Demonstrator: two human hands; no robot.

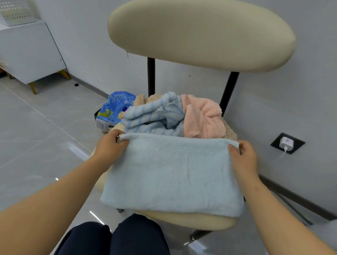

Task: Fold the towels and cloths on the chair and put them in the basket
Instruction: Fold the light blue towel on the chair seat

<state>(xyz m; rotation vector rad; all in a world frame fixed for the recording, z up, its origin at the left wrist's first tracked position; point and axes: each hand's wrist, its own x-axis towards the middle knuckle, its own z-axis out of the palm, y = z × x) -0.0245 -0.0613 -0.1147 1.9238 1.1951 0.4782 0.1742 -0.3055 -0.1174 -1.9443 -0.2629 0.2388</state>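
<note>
Light-blue towel (pixel 172 173) lies folded double on the chair seat (pixel 187 220), and both hands hold it by its far edge. Nearest of all, below the grip, are the person's knees in dark trousers (pixel 117 240), just short of the seat's front rim. The towel's near edge, a soft rounded fold, lies along that rim, and the cloth spreads flat from there up to the hands.

The left hand (pixel 111 143) pinches the far left corner, thumb on top and fingers curled under the edge. The right hand (pixel 243 155) pinches the far right corner in the same way. Between the two grips the far edge runs nearly straight.

Just beyond that edge a heap of unfolded cloths fills the back of the seat. A blue-and-white striped towel (pixel 144 116) lies beyond the left hand, and a pink cloth (pixel 201 117) beyond the right hand touches it. A tan cloth (pixel 230 131) lies under both and shows at the sides.

Behind the heap two dark posts rise to the cream backrest (pixel 201 30). Beyond the left hand and to its left, a blue plastic packet (pixel 115 106) stands beside the seat. Out to the right of the right hand, a white charger (pixel 286 143) sits in a black socket plate low on the wall. Far off to the left a white cabinet (pixel 28 53) stands by the wall, with a pale perforated basket (pixel 13 7) on top.
</note>
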